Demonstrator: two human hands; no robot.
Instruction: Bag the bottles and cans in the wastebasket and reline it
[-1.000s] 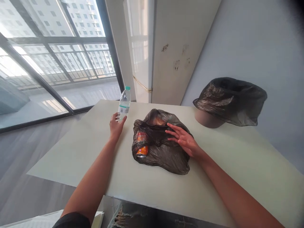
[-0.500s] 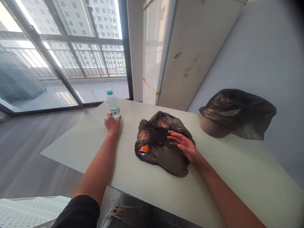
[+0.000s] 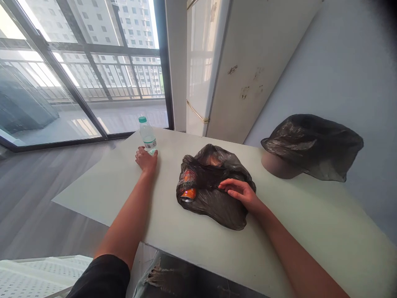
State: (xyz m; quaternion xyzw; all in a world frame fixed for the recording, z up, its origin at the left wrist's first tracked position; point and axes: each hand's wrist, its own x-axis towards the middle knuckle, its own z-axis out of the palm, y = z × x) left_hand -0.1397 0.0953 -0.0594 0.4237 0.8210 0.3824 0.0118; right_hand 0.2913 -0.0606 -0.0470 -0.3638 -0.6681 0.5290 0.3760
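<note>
A clear plastic bottle [image 3: 148, 134] with a green cap stands upright on the table. My left hand [image 3: 146, 160] is curled round its lower part, thumb on the right and fingers on the left. Nearer the middle lies a crumpled black plastic bag [image 3: 214, 205]. An orange can [image 3: 188, 194] pokes out of the bag's left side, and more orange shows dimly through the film. Over the bag's right part is my right hand [image 3: 240, 192], fingers loosely bent and thumb apart from them, holding nothing. Whether its fingertips touch the plastic, I cannot tell.
A round bin [image 3: 277, 166] lined with a black bag [image 3: 316, 142] stands at the table's right, by the wall. Behind the pale table [image 3: 173, 231] are a white fridge [image 3: 245, 54] and a sliding glass door [image 3: 87, 74]. A white perforated surface [image 3: 40, 275] sits lower left.
My right hand has lowered slightly over the bag, and its spread fingers have drawn together and bent. My left hand stays at the bottle's base.
</note>
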